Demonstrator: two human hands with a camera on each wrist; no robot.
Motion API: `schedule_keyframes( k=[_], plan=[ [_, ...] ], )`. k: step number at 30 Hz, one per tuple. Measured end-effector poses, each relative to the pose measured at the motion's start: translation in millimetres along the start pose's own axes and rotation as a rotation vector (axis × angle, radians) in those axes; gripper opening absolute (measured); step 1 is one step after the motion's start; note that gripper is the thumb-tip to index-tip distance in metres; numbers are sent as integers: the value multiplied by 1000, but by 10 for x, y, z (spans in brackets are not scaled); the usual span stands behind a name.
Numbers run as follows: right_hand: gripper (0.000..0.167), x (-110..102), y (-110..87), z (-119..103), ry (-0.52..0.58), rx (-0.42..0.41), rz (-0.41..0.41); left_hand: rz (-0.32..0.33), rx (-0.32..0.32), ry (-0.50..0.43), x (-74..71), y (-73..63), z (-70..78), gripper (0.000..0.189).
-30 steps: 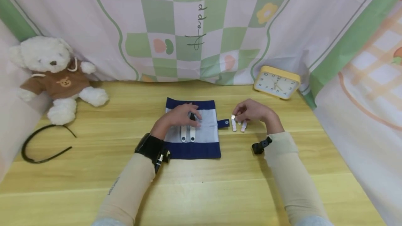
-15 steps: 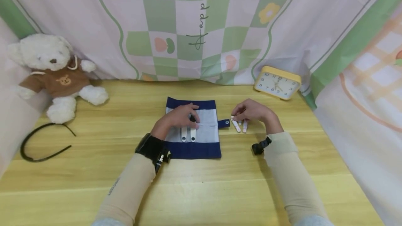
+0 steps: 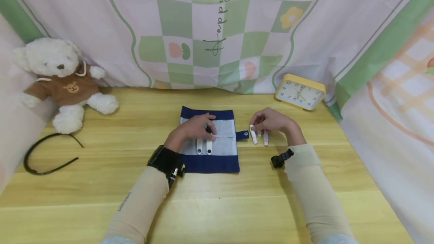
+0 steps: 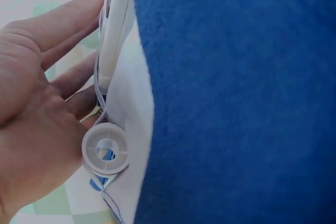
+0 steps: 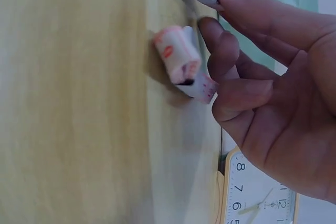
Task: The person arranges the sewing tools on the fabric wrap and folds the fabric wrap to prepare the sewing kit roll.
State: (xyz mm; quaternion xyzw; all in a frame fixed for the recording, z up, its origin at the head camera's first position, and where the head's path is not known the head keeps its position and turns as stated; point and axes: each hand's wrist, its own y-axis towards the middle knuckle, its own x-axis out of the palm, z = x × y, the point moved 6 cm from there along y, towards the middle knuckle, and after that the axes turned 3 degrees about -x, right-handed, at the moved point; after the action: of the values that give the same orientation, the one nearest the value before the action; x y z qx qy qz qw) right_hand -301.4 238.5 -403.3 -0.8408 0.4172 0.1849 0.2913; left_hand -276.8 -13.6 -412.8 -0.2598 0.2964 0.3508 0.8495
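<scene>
An opened navy and pale grey fabric pouch [image 3: 213, 164] lies flat on the table. My left hand [image 3: 194, 127] rests over its upper middle with relaxed fingers. Below that hand, two white strips [image 3: 209, 147] with dark round ends lie on the grey lining; their upper parts are hidden. A pale spool-like ring [image 4: 105, 148] shows beside the palm in the left wrist view. Right of the pouch's snap tab [image 3: 242, 135], my right hand [image 3: 272, 119] pinches the upper end of a narrow white-and-pink rolled piece [image 3: 254, 137]. A similar piece [image 3: 266, 138] stands close under its fingers, a third bit partly hidden between.
Behind my right hand stands a yellow alarm clock [image 3: 300, 91]. A white teddy bear [image 3: 69, 82] in a brown top sits at the back left, with a black headband [image 3: 32, 165] in front of it. Patterned curtains [image 3: 217, 29] hang along the table's back.
The pinched piece's lower end has swung right, then partly back. The neighbouring piece has straightened and shifted slightly right. My left hand has stayed over the pouch.
</scene>
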Motion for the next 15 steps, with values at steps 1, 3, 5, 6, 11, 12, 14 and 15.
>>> schedule_keyframes(
  k=[1,3,5,6,11,12,14,15],
  plan=[
    [15,-7,-2,1,11,-1,6,-1,0,-2,-1,2,-1,18],
    [16,-23,-5,4,37,-3,22,-1,-1,-1,-2,6,-2,18],
    [17,-35,-6,0,61,-7,38,-2,0,-1,-1,10,-4,17],
    [17,-43,-5,2,70,-8,48,-2,1,0,1,11,-5,17],
    [19,-85,0,-64,72,-63,127,-4,6,4,8,15,-10,16],
    [19,-97,-1,-90,65,-81,153,-5,6,4,6,15,-11,16],
    [20,-115,2,-159,77,-120,204,-5,6,3,2,11,-9,16],
    [20,-122,7,-194,88,-138,228,-4,5,1,-3,9,-7,16]
  ],
)
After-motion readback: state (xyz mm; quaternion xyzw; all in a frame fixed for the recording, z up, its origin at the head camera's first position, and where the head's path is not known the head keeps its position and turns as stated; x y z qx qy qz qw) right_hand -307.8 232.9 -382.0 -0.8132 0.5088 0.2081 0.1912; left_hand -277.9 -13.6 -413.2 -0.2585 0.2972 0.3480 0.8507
